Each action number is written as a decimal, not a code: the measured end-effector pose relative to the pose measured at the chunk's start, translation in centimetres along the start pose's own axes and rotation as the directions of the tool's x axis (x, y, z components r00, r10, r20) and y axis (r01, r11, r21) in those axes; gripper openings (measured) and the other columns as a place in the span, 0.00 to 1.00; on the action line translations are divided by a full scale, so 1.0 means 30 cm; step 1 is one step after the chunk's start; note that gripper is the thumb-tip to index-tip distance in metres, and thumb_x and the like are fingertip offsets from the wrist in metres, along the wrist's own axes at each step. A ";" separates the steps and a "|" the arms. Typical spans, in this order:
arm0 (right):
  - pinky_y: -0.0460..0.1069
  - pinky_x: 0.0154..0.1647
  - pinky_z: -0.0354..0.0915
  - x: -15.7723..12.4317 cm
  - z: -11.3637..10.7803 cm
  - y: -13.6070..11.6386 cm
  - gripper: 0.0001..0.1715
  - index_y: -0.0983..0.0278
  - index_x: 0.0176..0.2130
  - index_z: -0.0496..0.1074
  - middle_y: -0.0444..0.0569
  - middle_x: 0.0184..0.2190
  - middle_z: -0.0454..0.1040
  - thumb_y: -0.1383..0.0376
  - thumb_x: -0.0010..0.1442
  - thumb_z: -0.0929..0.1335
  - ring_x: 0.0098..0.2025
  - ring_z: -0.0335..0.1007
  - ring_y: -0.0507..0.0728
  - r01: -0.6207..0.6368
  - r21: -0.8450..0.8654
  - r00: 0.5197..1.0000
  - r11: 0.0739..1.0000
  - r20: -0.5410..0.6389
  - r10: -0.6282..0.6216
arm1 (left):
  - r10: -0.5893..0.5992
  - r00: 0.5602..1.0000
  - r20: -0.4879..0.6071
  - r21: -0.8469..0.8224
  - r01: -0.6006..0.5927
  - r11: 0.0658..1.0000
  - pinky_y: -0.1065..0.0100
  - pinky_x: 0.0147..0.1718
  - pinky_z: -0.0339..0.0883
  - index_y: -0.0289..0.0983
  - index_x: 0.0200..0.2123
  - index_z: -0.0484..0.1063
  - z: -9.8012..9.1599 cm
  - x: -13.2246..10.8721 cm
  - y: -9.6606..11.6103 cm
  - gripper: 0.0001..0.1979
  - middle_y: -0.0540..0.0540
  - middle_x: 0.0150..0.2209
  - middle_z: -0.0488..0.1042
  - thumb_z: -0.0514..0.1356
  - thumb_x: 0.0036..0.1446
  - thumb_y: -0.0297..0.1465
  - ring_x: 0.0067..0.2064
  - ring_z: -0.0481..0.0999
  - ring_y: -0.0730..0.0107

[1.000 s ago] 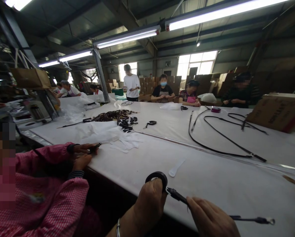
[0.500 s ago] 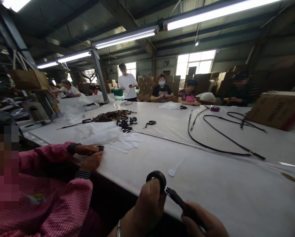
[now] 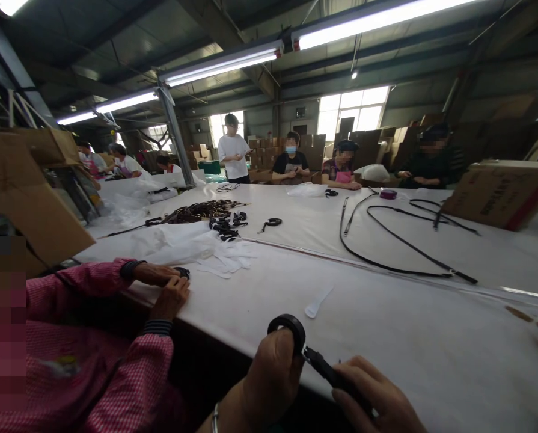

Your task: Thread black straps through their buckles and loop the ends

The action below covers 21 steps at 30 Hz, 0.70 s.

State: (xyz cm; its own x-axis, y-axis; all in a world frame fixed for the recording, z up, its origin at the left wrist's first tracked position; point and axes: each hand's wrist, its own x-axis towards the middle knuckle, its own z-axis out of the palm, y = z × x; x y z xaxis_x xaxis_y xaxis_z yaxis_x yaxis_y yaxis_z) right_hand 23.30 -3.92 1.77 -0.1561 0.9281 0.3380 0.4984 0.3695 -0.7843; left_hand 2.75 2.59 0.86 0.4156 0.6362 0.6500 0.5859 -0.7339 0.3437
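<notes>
Near the table's front edge, my left hand [image 3: 271, 364] is closed around a coiled black strap [image 3: 291, 322], whose round loop stands above my fingers. From the coil a small pale metal fitting leads to a straight black strap end [image 3: 318, 364]. My right hand [image 3: 377, 394] grips that end between thumb and fingers; part of it is hidden under them. Just beyond the coil, a thin white strip [image 3: 314, 308] with a rounded end lies on the white table [image 3: 259, 294].
At my left a co-worker's hands [image 3: 169, 288] handle a small black piece. White strips [image 3: 223, 258], a pile of dark straps [image 3: 201, 211] and several black coils [image 3: 228, 225] lie beyond. Long black straps [image 3: 395, 267] and a cardboard box [image 3: 498, 192] are at the right.
My right hand's fingers have shifted slightly on the strap end. A cardboard sheet has come into view at the left behind the co-worker. The camera view has moved a little.
</notes>
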 end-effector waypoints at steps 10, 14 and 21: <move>0.51 0.45 0.73 -0.010 0.107 0.025 0.19 0.60 0.46 0.77 0.53 0.41 0.83 0.53 0.61 0.67 0.43 0.79 0.62 -0.233 0.093 0.970 0.968 -0.049 0.238 | -0.037 0.980 0.197 -0.150 0.068 0.986 0.63 0.29 0.65 0.38 0.35 0.62 0.055 -0.039 0.016 0.08 0.43 0.29 0.71 0.54 0.50 0.23 0.30 0.70 0.62; 0.51 0.41 0.73 -0.011 0.100 0.026 0.17 0.60 0.42 0.79 0.51 0.37 0.83 0.54 0.58 0.69 0.38 0.79 0.61 -0.222 0.099 0.973 0.970 -0.039 0.227 | -0.120 0.942 0.314 -0.350 0.232 0.907 0.66 0.32 0.65 0.38 0.38 0.65 0.032 -0.039 0.009 0.10 0.45 0.32 0.72 0.56 0.51 0.23 0.32 0.68 0.66; 0.52 0.46 0.73 -0.006 0.096 -0.002 0.17 0.58 0.43 0.80 0.51 0.40 0.83 0.53 0.57 0.71 0.41 0.79 0.63 -0.184 0.208 0.970 0.961 -0.118 0.212 | -0.133 0.843 0.521 -0.573 0.460 0.679 0.66 0.42 0.68 0.36 0.44 0.70 -0.049 -0.009 0.018 0.14 0.44 0.39 0.74 0.60 0.52 0.26 0.40 0.71 0.64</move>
State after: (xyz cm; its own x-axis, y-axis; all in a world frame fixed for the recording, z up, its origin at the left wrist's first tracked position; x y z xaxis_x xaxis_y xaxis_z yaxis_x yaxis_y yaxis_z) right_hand 20.84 -3.98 0.27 0.0551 0.9732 0.2234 0.3303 0.1934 -0.9239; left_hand 1.94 1.66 1.86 0.6348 0.7580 0.1497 0.1906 -0.3414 0.9204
